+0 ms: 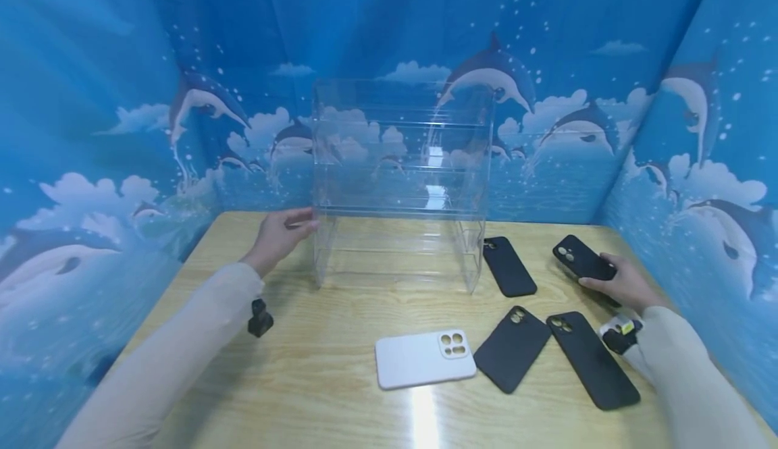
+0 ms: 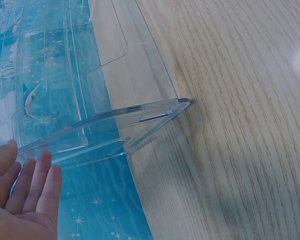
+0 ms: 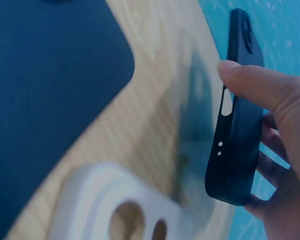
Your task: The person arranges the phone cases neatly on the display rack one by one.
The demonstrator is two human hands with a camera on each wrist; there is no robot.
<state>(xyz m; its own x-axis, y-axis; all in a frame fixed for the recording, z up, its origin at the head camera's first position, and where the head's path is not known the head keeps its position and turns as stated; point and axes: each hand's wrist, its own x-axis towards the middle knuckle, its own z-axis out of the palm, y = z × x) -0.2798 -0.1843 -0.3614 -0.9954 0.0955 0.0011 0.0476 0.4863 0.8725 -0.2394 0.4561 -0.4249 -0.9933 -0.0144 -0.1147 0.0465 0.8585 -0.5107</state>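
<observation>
A clear acrylic tiered stand stands upright on the wooden table. My left hand is at its left edge; in the left wrist view the thumb and fingers pinch the clear side panel. My right hand grips a black phone case by its long sides, tilted above the table at the right. In the right wrist view, the thumb lies along one side of that black phone case and the fingers are behind it, partly hidden.
A black case lies right of the stand. Nearer me lie a white phone case and two more black cases. A white piece with round cut-outs is close below in the right wrist view. Dolphin-printed curtains surround the table.
</observation>
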